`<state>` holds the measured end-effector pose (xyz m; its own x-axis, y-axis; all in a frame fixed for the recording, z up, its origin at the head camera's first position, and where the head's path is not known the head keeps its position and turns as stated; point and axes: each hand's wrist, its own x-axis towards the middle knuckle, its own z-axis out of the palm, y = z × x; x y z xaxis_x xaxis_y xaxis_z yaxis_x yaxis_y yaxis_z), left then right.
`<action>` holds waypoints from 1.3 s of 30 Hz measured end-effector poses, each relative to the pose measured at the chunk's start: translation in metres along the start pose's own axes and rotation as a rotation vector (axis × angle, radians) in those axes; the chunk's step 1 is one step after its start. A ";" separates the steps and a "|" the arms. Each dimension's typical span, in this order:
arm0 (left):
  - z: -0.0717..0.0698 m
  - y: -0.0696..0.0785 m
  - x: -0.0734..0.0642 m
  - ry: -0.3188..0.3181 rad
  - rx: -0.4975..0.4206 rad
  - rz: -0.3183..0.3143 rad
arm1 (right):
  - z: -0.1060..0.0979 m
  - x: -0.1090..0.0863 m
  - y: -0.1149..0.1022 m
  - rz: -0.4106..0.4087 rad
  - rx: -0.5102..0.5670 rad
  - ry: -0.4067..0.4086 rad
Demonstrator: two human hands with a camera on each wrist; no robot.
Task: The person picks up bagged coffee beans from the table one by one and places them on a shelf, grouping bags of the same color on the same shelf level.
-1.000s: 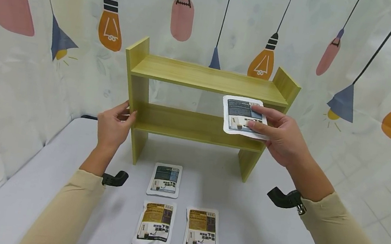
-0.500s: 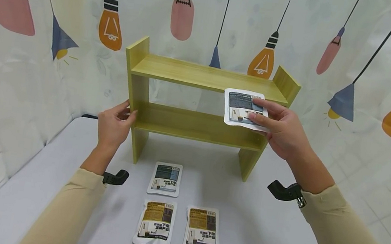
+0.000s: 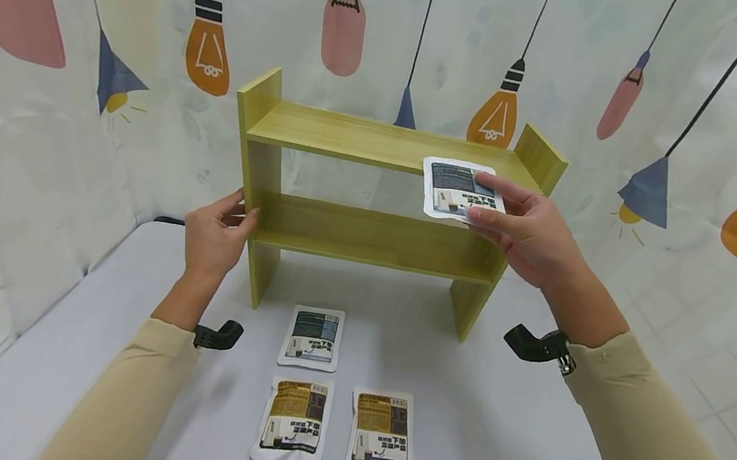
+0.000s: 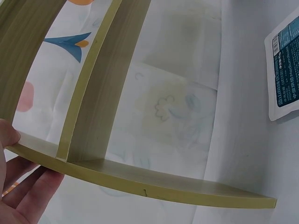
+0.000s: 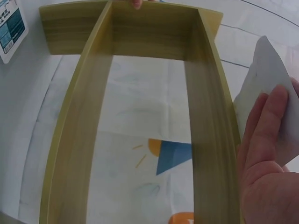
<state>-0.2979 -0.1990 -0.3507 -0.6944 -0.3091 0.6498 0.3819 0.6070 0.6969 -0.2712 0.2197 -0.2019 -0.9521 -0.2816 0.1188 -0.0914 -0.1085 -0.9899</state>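
Observation:
A light wooden two-tier shelf (image 3: pixel 374 237) stands on the white table. My left hand (image 3: pixel 215 234) grips the edge of its left side panel, thumb on the inner side and fingers outside, as the left wrist view shows. My right hand (image 3: pixel 529 233) pinches a flat white pouch (image 3: pixel 448 188) with a dark blue label, held in front of the upper board near its right end. In the right wrist view the pouch's plain white back (image 5: pixel 266 74) faces the camera, beside the upper board's edge. Whether it touches the board I cannot tell.
A blue-label pouch (image 3: pixel 312 338) lies on the table before the shelf. Closer to me lie two brown-label pouches, one left (image 3: pixel 293 421) and one right (image 3: pixel 383 436). A cloth backdrop printed with lamps (image 3: pixel 365 49) hangs behind the shelf.
My right hand has raised the pouch from in front of the gap between the boards to the upper board's front edge. My left hand and the shelf have stayed put.

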 end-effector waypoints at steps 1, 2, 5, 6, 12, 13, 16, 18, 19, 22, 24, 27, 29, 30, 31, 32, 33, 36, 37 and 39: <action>0.000 0.000 0.000 0.001 0.000 0.001 | 0.000 0.001 -0.001 0.003 0.003 -0.004; 0.000 0.000 0.000 0.002 0.000 0.001 | 0.000 0.001 -0.001 0.005 0.006 -0.009; -0.001 0.000 -0.001 0.002 0.003 -0.001 | 0.001 0.003 -0.002 0.002 0.001 -0.019; -0.001 0.000 -0.001 0.001 0.004 -0.002 | 0.001 0.003 -0.002 0.000 -0.001 -0.025; -0.001 0.000 -0.001 0.000 -0.006 0.000 | -0.001 0.003 -0.005 -0.016 -0.022 -0.071; -0.001 0.000 0.000 0.002 -0.008 0.002 | -0.001 0.003 -0.005 -0.017 -0.027 -0.078; 0.000 -0.001 0.000 0.008 -0.015 0.016 | -0.001 0.003 -0.006 -0.025 -0.039 -0.089; 0.000 -0.002 0.000 0.011 -0.016 0.023 | -0.001 0.003 -0.007 -0.027 -0.044 -0.086; 0.001 -0.002 0.000 0.013 -0.017 0.026 | -0.001 0.004 -0.007 -0.027 -0.047 -0.081; 0.001 -0.003 -0.001 0.012 -0.015 0.025 | 0.000 0.005 -0.007 -0.021 -0.049 -0.071; 0.000 -0.003 -0.001 0.009 -0.009 0.020 | 0.001 0.005 -0.008 -0.014 -0.053 -0.065; 0.000 -0.002 -0.002 0.003 -0.004 0.013 | 0.001 0.005 -0.009 -0.004 -0.066 -0.062; 0.000 -0.002 -0.001 0.003 -0.005 0.014 | 0.001 0.005 -0.011 0.002 -0.089 -0.051; 0.000 -0.002 -0.001 0.004 -0.006 0.016 | 0.001 0.005 -0.011 0.005 -0.098 -0.044; 0.001 -0.002 -0.001 0.005 -0.007 0.018 | 0.001 0.005 -0.012 0.008 -0.103 -0.037; 0.001 -0.001 -0.001 0.006 -0.011 0.021 | 0.001 0.005 -0.013 0.010 -0.107 -0.032; 0.001 -0.001 -0.001 0.007 -0.013 0.023 | 0.001 0.005 -0.013 0.012 -0.111 -0.023; 0.001 -0.001 0.000 0.007 -0.014 0.024 | 0.001 0.007 -0.014 0.018 -0.105 0.001; 0.001 -0.001 0.000 0.007 -0.013 0.023 | 0.001 0.007 -0.014 0.022 -0.106 0.009; 0.001 -0.001 0.000 0.007 -0.010 0.020 | 0.001 0.008 -0.015 0.029 -0.113 0.022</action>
<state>-0.2986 -0.1992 -0.3521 -0.6825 -0.3021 0.6655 0.4013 0.6061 0.6868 -0.2773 0.2175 -0.1864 -0.9610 -0.2615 0.0898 -0.0950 0.0075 -0.9954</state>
